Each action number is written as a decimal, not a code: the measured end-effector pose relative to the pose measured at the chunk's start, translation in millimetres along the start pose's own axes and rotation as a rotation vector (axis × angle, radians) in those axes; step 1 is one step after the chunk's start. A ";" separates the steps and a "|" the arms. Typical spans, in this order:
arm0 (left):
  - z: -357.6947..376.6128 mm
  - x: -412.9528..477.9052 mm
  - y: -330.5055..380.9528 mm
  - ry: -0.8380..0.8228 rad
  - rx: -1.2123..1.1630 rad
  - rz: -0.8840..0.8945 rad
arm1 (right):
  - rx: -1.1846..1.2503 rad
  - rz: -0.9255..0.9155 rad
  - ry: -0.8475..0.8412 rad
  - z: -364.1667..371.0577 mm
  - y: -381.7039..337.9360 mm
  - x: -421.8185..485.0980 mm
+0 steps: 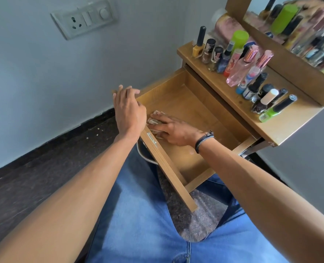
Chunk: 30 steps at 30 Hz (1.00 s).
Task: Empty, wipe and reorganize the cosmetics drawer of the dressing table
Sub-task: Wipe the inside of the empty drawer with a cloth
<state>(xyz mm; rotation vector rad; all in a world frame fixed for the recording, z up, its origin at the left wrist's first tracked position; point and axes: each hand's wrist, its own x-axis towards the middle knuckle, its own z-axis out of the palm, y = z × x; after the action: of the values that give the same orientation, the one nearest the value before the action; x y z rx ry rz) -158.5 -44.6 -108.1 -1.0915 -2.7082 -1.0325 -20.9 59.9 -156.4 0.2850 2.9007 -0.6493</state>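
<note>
Right hand fingers flat atop cloth.

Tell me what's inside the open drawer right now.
Only a crumpled cloth, pressed to the drawer floor by the right hand. The left hand, on the front edge, hides that corner.

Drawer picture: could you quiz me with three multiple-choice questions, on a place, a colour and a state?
1. Where is the cloth? A on the tabletop; B in the drawer; C on the floor.
2. What colour is the big cap behind the bottles? A red; B white; C lime green.
3. How is the drawer? A shut; B pulled open; C lifted out.
Answers: 1 B, the right hand presses it onto the drawer's bottom. 2 C, it is bright green. 3 B, its inside shows and its back end meets the table.
</note>
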 end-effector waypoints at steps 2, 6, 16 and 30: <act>0.5 0.4 -0.3 -0.004 0.009 -0.001 | 0.026 -0.005 -0.036 -2.5 -0.1 -12.3; -0.1 0.2 0.0 -0.003 0.017 -0.004 | 0.035 -0.008 -0.074 -2.7 -1.0 -35.4; -0.6 2.3 1.2 -0.004 0.001 -0.016 | 0.516 0.292 0.139 -44.3 4.9 -44.2; 0.0 4.3 0.1 0.002 -0.014 -0.001 | -0.034 0.011 -0.067 -5.3 -35.3 -80.0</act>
<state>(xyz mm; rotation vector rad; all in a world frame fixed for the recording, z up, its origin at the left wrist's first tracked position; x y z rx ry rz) -161.6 -42.0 -106.9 -1.0904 -2.7041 -1.0534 48.3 18.8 -122.0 0.2700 2.8410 -0.5953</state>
